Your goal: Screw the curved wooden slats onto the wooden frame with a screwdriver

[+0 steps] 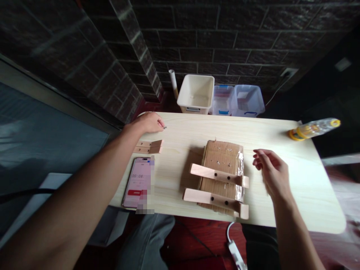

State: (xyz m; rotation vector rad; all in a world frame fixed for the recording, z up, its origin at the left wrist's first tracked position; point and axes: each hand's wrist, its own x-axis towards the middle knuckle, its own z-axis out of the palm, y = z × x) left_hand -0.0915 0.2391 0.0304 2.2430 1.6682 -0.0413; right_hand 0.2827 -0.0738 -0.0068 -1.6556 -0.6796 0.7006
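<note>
My left hand [151,122] rests at the far left of the table, fingers bent together. Tiny grey metal pieces [165,128], perhaps screws, are at its fingertips; what the fingers grip is hidden. My right hand [272,168] hovers right of a taped cardboard block [222,153], loosely curled, with nothing visible in it. Two wooden pieces with upturned ends lie across the block: an upper wooden bracket [206,171] and a lower wooden bracket [197,195], each with two dark screw heads or holes. Small metal bits [218,162] dot the cardboard. More wooden brackets [150,146] lie below my left hand.
A phone [132,183] showing a timer lies at the table's left edge. A yellow-capped clear bottle-shaped container [315,128] is at the back right. Beyond the table [180,150] are a cream bin [195,90] and clear plastic boxes [247,97]. A power strip [235,255] is below.
</note>
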